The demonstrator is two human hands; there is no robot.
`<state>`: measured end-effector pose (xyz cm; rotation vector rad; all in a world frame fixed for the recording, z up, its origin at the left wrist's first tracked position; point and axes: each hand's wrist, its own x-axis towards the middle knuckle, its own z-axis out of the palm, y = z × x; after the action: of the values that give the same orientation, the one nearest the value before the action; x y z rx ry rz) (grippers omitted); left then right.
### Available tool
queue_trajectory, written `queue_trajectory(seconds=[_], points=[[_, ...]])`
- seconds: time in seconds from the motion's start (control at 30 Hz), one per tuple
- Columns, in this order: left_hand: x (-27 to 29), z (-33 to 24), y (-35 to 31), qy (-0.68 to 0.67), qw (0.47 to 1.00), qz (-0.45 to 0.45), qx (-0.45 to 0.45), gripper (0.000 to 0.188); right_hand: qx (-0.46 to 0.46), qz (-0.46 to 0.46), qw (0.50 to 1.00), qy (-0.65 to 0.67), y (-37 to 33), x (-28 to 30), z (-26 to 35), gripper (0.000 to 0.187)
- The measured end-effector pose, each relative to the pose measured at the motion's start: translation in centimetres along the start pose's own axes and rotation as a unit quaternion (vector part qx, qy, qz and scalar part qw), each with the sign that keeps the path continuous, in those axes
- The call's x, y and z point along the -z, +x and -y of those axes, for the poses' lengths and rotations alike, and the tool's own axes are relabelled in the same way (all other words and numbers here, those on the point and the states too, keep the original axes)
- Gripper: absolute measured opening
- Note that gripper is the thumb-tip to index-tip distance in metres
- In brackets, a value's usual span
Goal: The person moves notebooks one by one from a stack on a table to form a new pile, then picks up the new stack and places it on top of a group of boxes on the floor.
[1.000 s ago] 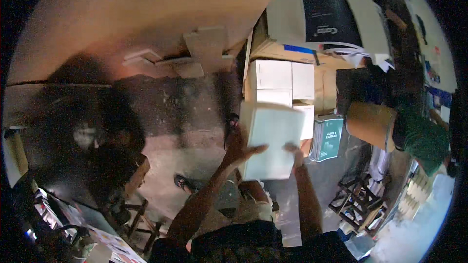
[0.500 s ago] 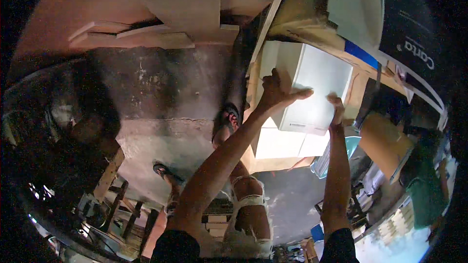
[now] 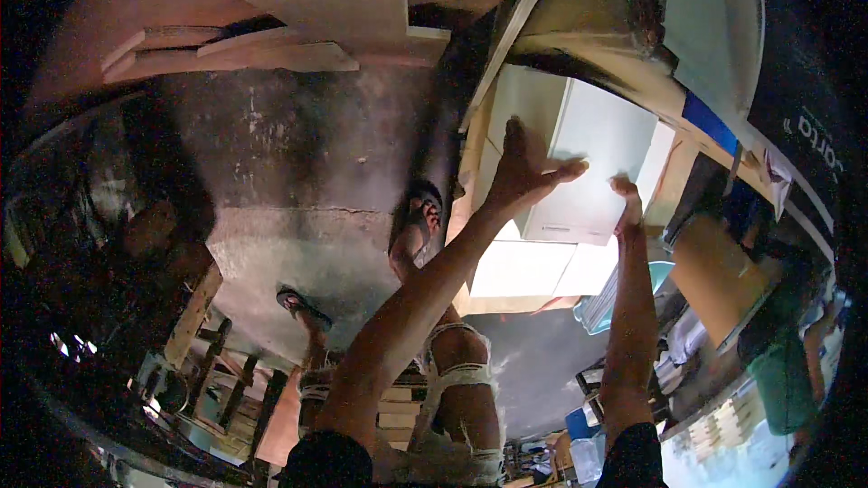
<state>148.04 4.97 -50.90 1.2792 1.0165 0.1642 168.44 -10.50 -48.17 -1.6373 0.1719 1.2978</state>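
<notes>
A flat white box (image 3: 601, 131), or a stack of that shape, lies tilted inside an open brown carton (image 3: 466, 217). My left hand (image 3: 526, 173) holds its left side, the thumb stretched over the top face and a finger pointing up along the side. At the right edge, my right hand (image 3: 627, 203) grips it with the thumb on top; its other fingers are mostly hidden. Brightly lit white items (image 3: 524, 269) lie in the carton beneath and nearer to me, too glaring to tell their kind.
Right of the carton sit a light blue tray-like thing (image 3: 601, 307) and another brown carton (image 3: 719, 280). A green container (image 3: 782, 380) stands farther right. Flat boards (image 3: 235, 54) lie at the far left. My sandalled foot (image 3: 425, 208) is beside the carton on the concrete floor (image 3: 298, 244).
The view has shifted slightly. My left fingers have straightened somewhat along the white box's side; both hands stay on it, and it has barely moved within the carton.
</notes>
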Motion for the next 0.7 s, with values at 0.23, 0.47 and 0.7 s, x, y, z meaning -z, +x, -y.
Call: queue_trajectory(seconds=[0.23, 0.47, 0.7], points=[[1.2, -1.9, 0.0, -0.004, 0.999, 0.024, 0.030, 0.136, -0.031, 0.024, 0.999, 0.024, 1.0, 1.2, 0.6, 0.030], [1.7, -1.9, 0.2, -0.002, 0.999, 0.041, -0.008, 0.130, -0.074, 0.066, 0.986, -0.136, 2.6, 2.7, 2.4, 0.036], [2.0, -1.8, 0.0, -0.001, 0.999, 0.051, -0.018, 0.127, -0.076, 0.019, 0.987, -0.140, 1.6, 2.2, 2.4, 0.030]])
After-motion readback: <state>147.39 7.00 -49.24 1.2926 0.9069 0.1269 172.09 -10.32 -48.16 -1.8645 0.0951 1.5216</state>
